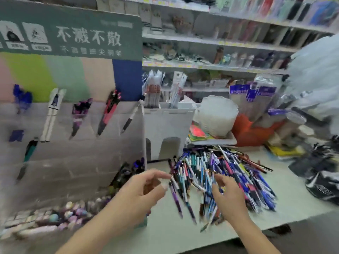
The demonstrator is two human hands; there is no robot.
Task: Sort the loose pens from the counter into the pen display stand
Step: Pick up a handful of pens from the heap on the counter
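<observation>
**Both hands at the near edge of the pen pile, nothing picked yet**

The pen display stand (73, 143) fills the left half of the frame, a clear tiered rack under a green header. Its upper pockets hold five small groups of pens, with more in the lower tiers; blur hides the exact numbers.

The heap of loose pens (223, 180) lies on the pale counter (286, 204) at centre right, far too many and too tangled to count. Most of their long axes run from upper left to lower right.

The left hand (141, 191) hovers at the pile's left edge, fingers loosely curved and apart, thumb near the forefinger, holding nothing that I can see. The right hand (227, 197) lies over the pile's near side, fingers spread downward; whether they touch a pen cannot be told.

Both are equally close; the left is nearer the stand.
</observation>
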